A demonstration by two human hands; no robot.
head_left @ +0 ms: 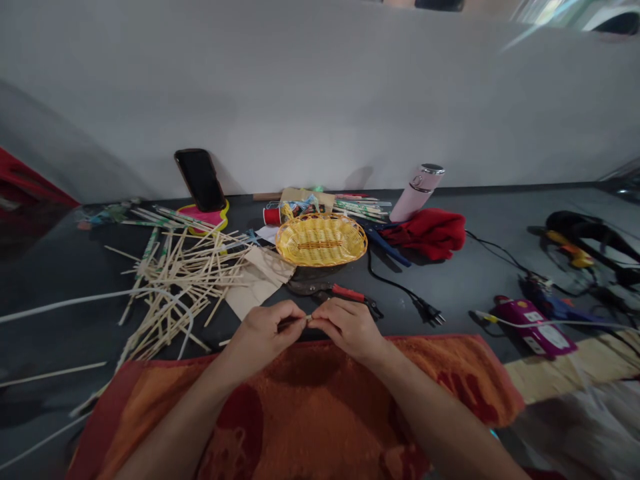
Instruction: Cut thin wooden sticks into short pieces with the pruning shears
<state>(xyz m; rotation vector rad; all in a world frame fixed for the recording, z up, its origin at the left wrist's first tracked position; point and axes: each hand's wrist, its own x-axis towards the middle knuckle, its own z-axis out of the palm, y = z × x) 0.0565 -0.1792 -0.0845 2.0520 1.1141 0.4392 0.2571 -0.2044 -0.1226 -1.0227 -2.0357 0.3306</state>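
Grip, mine: left hand (263, 335) and right hand (356, 330), both pinched narrow at the far edge of the orange towel (320, 413), a small pale piece (309, 319) held between them, partly hidden. Just ahead, red-handled cutters (347, 292); beyond, yellow basket (333, 231). Left, stick heap (183, 283); right, open dark tabletop (403, 321) towards a plug (431, 312).

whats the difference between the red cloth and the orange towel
The orange towel looks much larger than the red cloth. The orange towel is spread out, while the red cloth is bunched into a heap. The orange towel carries dark red patches, whereas the red cloth looks one plain colour. Both look like soft fabric.
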